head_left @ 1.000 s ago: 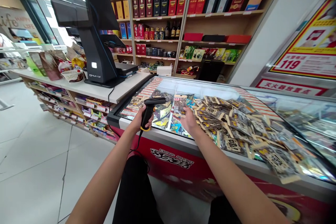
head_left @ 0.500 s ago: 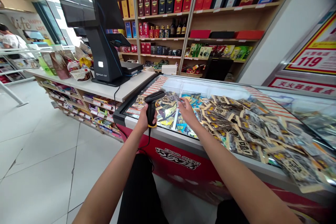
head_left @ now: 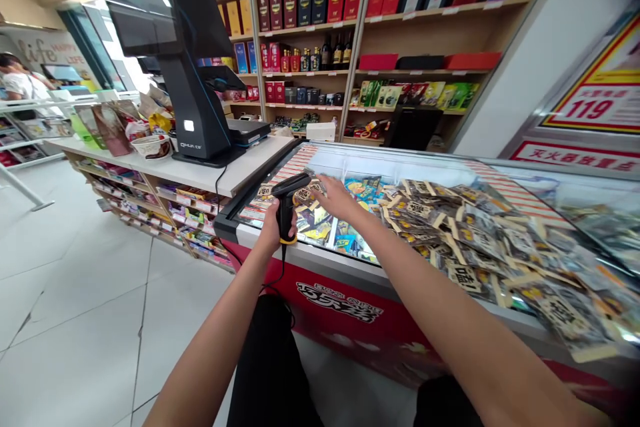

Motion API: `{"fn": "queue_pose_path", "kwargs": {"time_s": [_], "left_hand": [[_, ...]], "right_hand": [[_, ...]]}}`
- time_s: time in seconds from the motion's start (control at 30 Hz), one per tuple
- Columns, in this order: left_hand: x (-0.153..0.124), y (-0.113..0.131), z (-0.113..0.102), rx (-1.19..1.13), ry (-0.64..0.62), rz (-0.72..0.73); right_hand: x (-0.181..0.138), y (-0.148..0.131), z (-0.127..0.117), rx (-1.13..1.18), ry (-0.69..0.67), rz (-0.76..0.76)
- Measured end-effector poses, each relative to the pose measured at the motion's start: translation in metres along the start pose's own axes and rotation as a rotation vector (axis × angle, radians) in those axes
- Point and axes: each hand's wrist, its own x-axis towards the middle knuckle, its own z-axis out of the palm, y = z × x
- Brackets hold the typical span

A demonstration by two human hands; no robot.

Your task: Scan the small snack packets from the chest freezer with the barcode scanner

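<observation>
Left hand (head_left: 273, 230): lower centre of the frame, clenched round the handle of the barcode scanner (head_left: 289, 200). I hold it pistol-fashion, so the head tips forward and to the right over the glass.
Scanner cable (head_left: 278, 273): drops from the foot of the handle down the red freezer front. It looks slack, so I judge it puts no drag on my wrist.
Right hand (head_left: 336, 199): just right of the scanner head, palm down, fingers (head_left: 320, 181) stretched out and spread. It grips nothing that I can see, and I cannot tell whether the fingertips press the packets or hover over them.
Loose packets (head_left: 313, 217): dark and yellow, lying flat on the glass between my two hands, under the scanner head. They sit clear of the heap, likely so that a single face can meet the scanner.
Packet heap (head_left: 450, 247): right of centre, overlapping layers spread across the lid.
Freezer chest (head_left: 325, 261): grey rim, red front; its glass lid serves as the sorting surface.
Till terminal (head_left: 170, 47): upper left, standing on the white counter (head_left: 200, 173) beside the freezer.
Shelves (head_left: 325, 7): top centre, boxes and bottles, well apart from both hands.
</observation>
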Motion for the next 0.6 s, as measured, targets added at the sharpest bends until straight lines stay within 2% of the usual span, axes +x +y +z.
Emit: {"fn": "queue_pose_path", "kwargs": {"time_s": [0.1,0.17,0.23,0.3,0.37,0.47,0.53,0.6], "left_hand": [[0.0,0.0,-0.003,0.024,-0.047,-0.051],[0.0,0.001,-0.004,0.042,-0.089,-0.071],[0.0,0.002,-0.005,0.047,-0.118,-0.099],[0.0,0.004,-0.005,0.039,-0.125,-0.125],[0.0,0.005,-0.004,0.03,-0.122,-0.144],[-0.001,0.006,-0.003,0.032,-0.11,-0.146],[-0.001,0.006,-0.003,0.045,-0.115,-0.136],[-0.002,0.007,-0.003,0.059,-0.132,-0.12]], "right_hand": [[-0.043,0.035,-0.053,-0.1,0.09,0.008],[-0.074,0.062,-0.089,-0.199,0.126,0.072],[-0.103,0.087,-0.119,-0.336,0.089,0.149],[-0.124,0.107,-0.138,-0.385,0.033,0.241],[-0.136,0.12,-0.147,-0.34,-0.036,0.29],[-0.14,0.124,-0.148,-0.285,-0.079,0.295],[-0.138,0.119,-0.146,-0.28,-0.038,0.296],[-0.133,0.11,-0.141,-0.199,0.065,0.309]]}}
